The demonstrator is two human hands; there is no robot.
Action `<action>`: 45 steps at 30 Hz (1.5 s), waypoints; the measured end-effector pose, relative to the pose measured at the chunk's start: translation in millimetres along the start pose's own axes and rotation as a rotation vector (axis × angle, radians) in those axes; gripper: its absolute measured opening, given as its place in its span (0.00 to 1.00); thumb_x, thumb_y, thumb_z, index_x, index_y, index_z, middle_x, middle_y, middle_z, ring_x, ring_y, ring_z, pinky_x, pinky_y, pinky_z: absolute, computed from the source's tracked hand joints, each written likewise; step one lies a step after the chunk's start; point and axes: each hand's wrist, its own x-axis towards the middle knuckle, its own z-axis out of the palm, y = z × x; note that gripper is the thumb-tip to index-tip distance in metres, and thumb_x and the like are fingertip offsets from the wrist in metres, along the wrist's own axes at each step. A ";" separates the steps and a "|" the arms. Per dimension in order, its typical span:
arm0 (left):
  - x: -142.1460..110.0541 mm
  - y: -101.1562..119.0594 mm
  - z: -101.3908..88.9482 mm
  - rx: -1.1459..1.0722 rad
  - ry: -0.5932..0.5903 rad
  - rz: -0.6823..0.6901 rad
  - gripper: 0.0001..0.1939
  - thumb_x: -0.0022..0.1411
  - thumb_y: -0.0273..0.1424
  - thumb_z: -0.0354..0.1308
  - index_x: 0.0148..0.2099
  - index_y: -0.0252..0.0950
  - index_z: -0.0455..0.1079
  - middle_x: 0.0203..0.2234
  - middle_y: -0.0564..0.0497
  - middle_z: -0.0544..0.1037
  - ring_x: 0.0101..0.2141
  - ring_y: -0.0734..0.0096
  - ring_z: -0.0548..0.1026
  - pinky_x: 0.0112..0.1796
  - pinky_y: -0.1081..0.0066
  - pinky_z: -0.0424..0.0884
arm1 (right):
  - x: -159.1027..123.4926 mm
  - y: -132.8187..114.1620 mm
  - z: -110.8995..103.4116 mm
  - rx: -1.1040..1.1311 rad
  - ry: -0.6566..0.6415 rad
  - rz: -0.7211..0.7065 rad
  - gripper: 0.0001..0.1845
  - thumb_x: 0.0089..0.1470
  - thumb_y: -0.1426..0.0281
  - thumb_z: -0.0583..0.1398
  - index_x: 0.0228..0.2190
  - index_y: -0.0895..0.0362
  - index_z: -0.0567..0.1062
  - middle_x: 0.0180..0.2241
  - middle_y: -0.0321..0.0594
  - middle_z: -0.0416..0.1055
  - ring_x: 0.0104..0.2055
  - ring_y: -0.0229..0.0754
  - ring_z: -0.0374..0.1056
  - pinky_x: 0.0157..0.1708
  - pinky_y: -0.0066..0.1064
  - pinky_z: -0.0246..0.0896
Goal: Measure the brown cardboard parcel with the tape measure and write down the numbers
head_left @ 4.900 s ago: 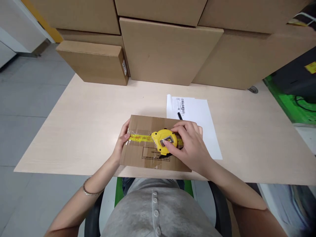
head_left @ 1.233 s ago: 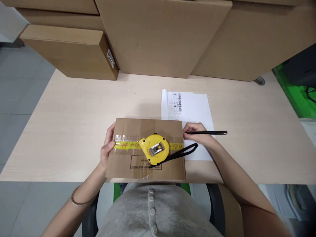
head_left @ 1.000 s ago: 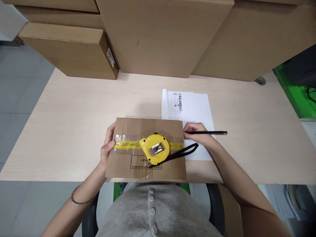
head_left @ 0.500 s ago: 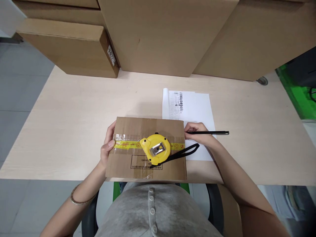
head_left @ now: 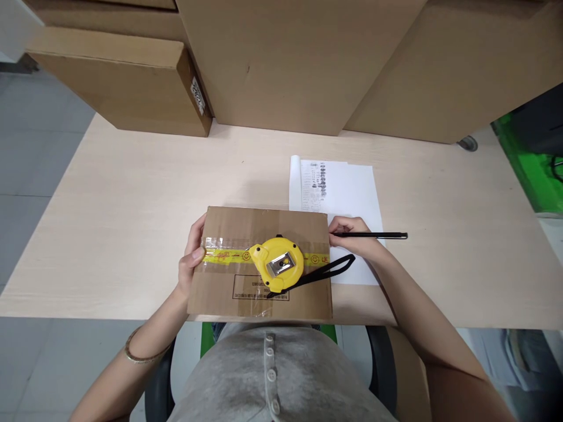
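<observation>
While the left hand (head_left: pixel 190 261) grips the cardboard box (head_left: pixel 213 293) on the surface (head_left: pixel 132 176), tape measure (head_left: pixel 277 255) on top, the right hand (head_left: pixel 355 227) pinches a pen (head_left: pixel 387 235) just beside the box's right edge, seemingly writing, tip hidden, so the next move calls for a steady box.

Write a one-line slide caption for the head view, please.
Left hand gripping a taped cardboard box topped by a yellow tape measure, right hand holding a black pen over white paper.
</observation>
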 end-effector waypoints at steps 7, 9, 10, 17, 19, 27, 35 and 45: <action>-1.7 -0.4 2.4 -0.003 -0.006 0.008 0.31 0.49 0.43 0.70 0.57 0.46 0.80 0.60 0.48 0.77 0.67 0.37 0.64 0.57 0.50 0.76 | 0.6 1.8 -1.5 0.003 -0.007 0.004 0.11 0.42 0.66 0.70 0.20 0.55 0.73 0.19 0.32 0.68 0.22 0.34 0.61 0.24 0.29 0.54; -1.6 -0.6 2.3 -0.002 -0.008 0.009 0.31 0.49 0.43 0.71 0.56 0.47 0.81 0.59 0.49 0.77 0.67 0.37 0.64 0.56 0.50 0.77 | 0.5 1.7 -1.9 0.008 -0.009 0.006 0.11 0.42 0.66 0.70 0.20 0.55 0.73 0.19 0.33 0.69 0.22 0.35 0.61 0.24 0.29 0.55; -1.4 -0.5 2.2 -0.004 -0.010 0.005 0.30 0.48 0.43 0.71 0.56 0.47 0.81 0.59 0.49 0.78 0.66 0.37 0.65 0.56 0.50 0.77 | 0.4 1.6 -2.0 0.010 -0.009 0.007 0.11 0.42 0.66 0.70 0.20 0.54 0.73 0.19 0.33 0.69 0.22 0.35 0.62 0.24 0.29 0.55; -0.4 0.7 2.6 -0.006 -0.008 0.005 0.29 0.48 0.42 0.71 0.55 0.48 0.82 0.58 0.49 0.79 0.65 0.36 0.67 0.56 0.48 0.77 | 0.2 2.7 -1.0 0.019 0.003 0.011 0.12 0.43 0.65 0.71 0.21 0.54 0.72 0.19 0.32 0.67 0.22 0.34 0.61 0.24 0.28 0.54; -0.2 0.8 2.8 -0.005 -0.010 0.003 0.29 0.48 0.42 0.71 0.55 0.48 0.82 0.58 0.49 0.79 0.64 0.36 0.68 0.55 0.48 0.77 | 0.2 3.2 -1.4 0.018 -0.001 0.011 0.12 0.43 0.66 0.71 0.21 0.54 0.73 0.19 0.31 0.67 0.22 0.34 0.60 0.24 0.28 0.54; -0.1 -0.7 -0.8 0.004 -0.018 -0.005 0.29 0.48 0.43 0.71 0.55 0.49 0.81 0.59 0.50 0.78 0.64 0.37 0.68 0.54 0.48 0.78 | 0.0 -1.9 -1.7 0.025 -0.013 0.006 0.14 0.44 0.63 0.71 0.21 0.53 0.72 0.19 0.34 0.71 0.23 0.37 0.65 0.25 0.30 0.60; -0.8 -0.6 -1.1 0.006 -0.011 -0.012 0.31 0.49 0.44 0.71 0.57 0.48 0.80 0.60 0.49 0.77 0.63 0.37 0.70 0.54 0.48 0.78 | 4.7 -6.7 4.0 -0.015 -0.007 -0.002 0.17 0.41 0.64 0.71 0.19 0.53 0.69 0.15 0.30 0.64 0.19 0.34 0.57 0.20 0.28 0.50; -1.7 -1.5 0.1 0.006 -0.015 -0.008 0.31 0.50 0.44 0.69 0.58 0.47 0.79 0.60 0.48 0.77 0.62 0.37 0.70 0.53 0.48 0.78 | 6.4 -1.7 2.5 -0.036 -0.024 0.002 0.18 0.41 0.62 0.71 0.18 0.54 0.68 0.16 0.30 0.62 0.20 0.33 0.55 0.21 0.28 0.49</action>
